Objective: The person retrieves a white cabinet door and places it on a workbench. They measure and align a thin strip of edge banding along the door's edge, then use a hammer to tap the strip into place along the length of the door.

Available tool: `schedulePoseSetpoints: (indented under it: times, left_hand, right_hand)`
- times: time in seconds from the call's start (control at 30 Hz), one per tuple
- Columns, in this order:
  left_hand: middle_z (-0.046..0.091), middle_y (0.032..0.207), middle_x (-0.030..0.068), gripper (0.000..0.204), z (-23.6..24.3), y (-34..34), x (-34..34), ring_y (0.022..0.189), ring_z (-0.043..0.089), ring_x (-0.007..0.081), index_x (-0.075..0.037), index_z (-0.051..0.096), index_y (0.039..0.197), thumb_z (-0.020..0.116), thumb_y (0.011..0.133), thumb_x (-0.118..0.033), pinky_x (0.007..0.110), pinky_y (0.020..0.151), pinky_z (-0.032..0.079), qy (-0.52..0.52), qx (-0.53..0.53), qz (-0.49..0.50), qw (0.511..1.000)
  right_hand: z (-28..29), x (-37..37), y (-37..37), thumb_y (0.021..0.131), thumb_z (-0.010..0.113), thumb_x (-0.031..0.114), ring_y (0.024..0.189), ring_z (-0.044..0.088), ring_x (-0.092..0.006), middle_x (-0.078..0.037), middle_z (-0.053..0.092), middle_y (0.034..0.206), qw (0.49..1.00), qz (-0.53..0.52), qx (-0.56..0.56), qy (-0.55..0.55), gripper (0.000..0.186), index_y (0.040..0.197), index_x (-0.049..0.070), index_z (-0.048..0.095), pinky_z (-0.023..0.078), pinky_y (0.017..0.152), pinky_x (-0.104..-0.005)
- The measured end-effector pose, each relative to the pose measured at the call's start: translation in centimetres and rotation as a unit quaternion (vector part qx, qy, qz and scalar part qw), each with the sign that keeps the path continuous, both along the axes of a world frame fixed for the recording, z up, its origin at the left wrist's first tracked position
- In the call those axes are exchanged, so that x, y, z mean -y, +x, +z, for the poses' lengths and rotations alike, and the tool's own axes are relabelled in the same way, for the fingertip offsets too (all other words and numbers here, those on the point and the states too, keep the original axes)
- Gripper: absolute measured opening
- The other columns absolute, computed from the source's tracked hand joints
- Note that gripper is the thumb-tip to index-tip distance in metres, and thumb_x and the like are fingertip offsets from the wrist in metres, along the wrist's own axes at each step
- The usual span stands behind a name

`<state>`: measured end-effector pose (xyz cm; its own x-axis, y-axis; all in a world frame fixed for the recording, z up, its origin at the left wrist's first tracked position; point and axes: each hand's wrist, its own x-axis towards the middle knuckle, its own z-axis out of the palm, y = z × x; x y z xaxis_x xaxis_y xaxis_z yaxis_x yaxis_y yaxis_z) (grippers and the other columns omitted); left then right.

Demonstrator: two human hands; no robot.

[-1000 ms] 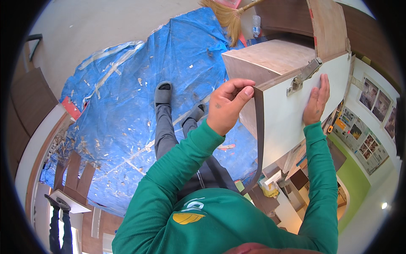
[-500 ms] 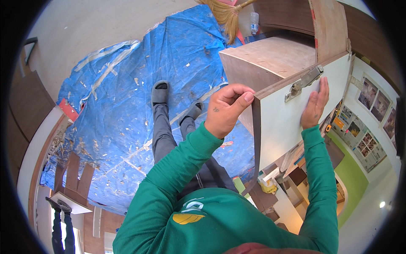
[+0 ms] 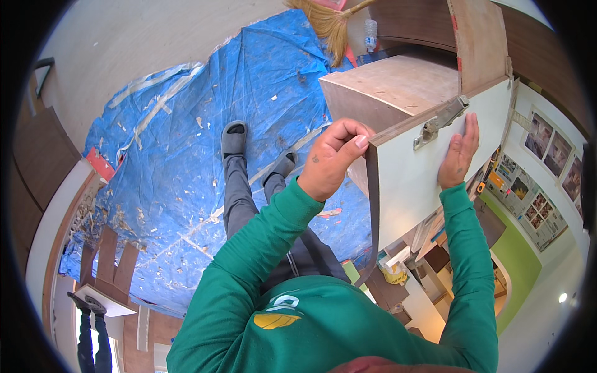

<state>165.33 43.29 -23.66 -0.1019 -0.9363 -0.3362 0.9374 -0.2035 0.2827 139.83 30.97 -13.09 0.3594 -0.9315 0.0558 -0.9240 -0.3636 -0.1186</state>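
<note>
Two hands steady a white cabinet door (image 3: 429, 180) above the blue tarp (image 3: 186, 155): left hand (image 3: 333, 158) now pinching its dark edge strip (image 3: 372, 205) tighter, right hand (image 3: 459, 152) flat, slid nearer the hinge (image 3: 440, 119).

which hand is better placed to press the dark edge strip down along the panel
Left. The left hand already pinches the dark edge strip at the white panel corner; the right hand lies flat, bracing the face.
</note>
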Motion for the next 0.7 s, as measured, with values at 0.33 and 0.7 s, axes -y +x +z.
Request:
schedulePoseSetpoints:
  times: [0.33,0.7]
  left_hand:
    - [0.067,0.124,0.0106,0.020,0.3,-0.5,-0.1,0.111,0.062,0.0160,-0.005,0.063,0.116,0.068,0.098,-0.012,0.034,0.099,0.049,-0.013,-0.076,0.045,0.996]
    - [0.064,0.133,0.0208,0.012,0.2,-0.9,0.3,0.118,0.063,0.0226,-0.005,0.064,0.110,0.064,0.098,-0.005,0.037,0.102,0.051,-0.033,-0.119,0.090,0.988]
  right_hand:
    - [0.2,0.0,0.2,0.107,0.039,0.025,0.148,0.032,-0.0359,-0.020,0.036,0.160,1.000,-0.003,-0.002,0.004,0.051,0.153,0.000,0.041,0.023,0.123,-0.0452]
    - [0.1,-0.1,-0.1,0.107,0.041,0.023,0.147,0.034,-0.0355,-0.020,0.038,0.159,1.000,0.001,-0.002,-0.003,0.050,0.151,0.000,0.043,0.024,0.122,-0.0449]
